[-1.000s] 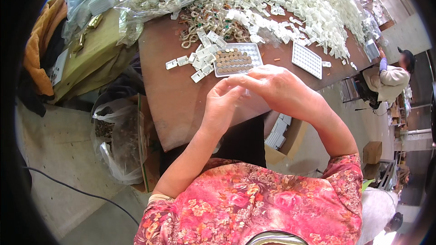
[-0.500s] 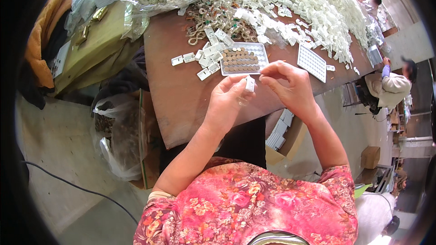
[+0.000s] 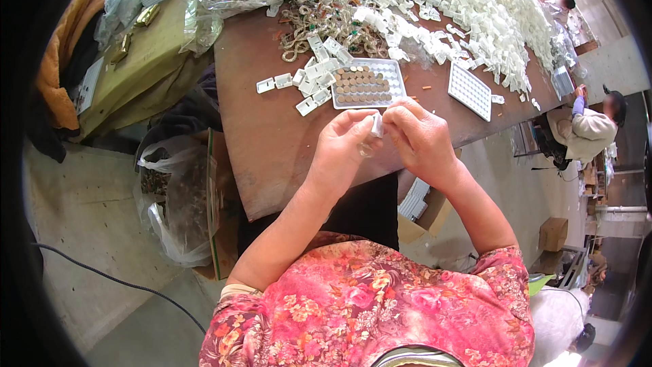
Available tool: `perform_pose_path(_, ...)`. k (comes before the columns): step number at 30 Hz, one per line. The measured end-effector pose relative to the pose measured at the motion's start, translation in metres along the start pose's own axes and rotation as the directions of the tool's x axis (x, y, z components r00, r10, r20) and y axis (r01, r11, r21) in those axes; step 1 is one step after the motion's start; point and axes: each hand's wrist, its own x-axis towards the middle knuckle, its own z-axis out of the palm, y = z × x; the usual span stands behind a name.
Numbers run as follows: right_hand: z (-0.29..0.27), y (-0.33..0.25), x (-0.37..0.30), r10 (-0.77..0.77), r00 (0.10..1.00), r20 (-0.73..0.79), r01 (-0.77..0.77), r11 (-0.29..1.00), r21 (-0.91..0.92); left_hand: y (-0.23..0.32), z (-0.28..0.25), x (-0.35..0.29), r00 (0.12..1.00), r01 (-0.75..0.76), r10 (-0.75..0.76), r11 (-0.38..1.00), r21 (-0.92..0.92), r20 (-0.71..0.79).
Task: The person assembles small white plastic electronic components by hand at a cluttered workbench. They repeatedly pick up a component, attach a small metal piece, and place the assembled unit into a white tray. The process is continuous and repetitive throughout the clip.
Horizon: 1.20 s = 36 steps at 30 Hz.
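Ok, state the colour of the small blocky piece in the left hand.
White; the small blocky piece shows best in the head view.

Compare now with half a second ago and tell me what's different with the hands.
The right hand has moved left, bringing its fingertips to the small white piece; whether it grips it is unclear. The left hand still holds that piece. The disc tray looks unchanged.

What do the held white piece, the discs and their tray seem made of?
White piece: probably smooth plastic, evenly white, though the left hand partly covers it. Discs: perhaps dull metal, from their brownish tone; too small to be sure. Tray: likely moulded plastic, pale and matt, with regular rows of recesses.
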Motion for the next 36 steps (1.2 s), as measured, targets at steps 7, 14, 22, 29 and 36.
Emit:
perform_pose_path(7,0.005,0.005,-0.007,0.124,0.991,-0.044,-0.119,0.988,0.098,-0.003,0.0,-0.001,1.0,-0.009,0.008,0.998,-0.058,-0.019)
perform_pose_path(14,0.011,-0.003,-0.004,0.037,0.997,-0.061,-0.036,0.999,0.021,-0.004,-0.006,0.003,0.999,0.011,-0.007,0.996,-0.087,0.044)
perform_pose_path(22,-0.011,-0.011,-0.02,0.148,0.977,-0.154,-0.111,0.968,0.224,0.032,0.025,-0.018,0.85,-0.512,0.448,0.577,0.636,0.278)
perform_pose_path(29,-0.016,-0.016,-0.052,0.346,0.914,-0.21,-0.296,0.925,0.239,0.193,0.021,0.071,0.466,-0.159,0.561,-0.708,0.688,0.684)
perform_pose_path(36,-0.014,-0.006,-0.059,0.523,0.834,-0.173,-0.402,0.792,0.459,0.145,-0.055,0.027,0.852,-0.153,0.286,-0.664,0.732,0.438)
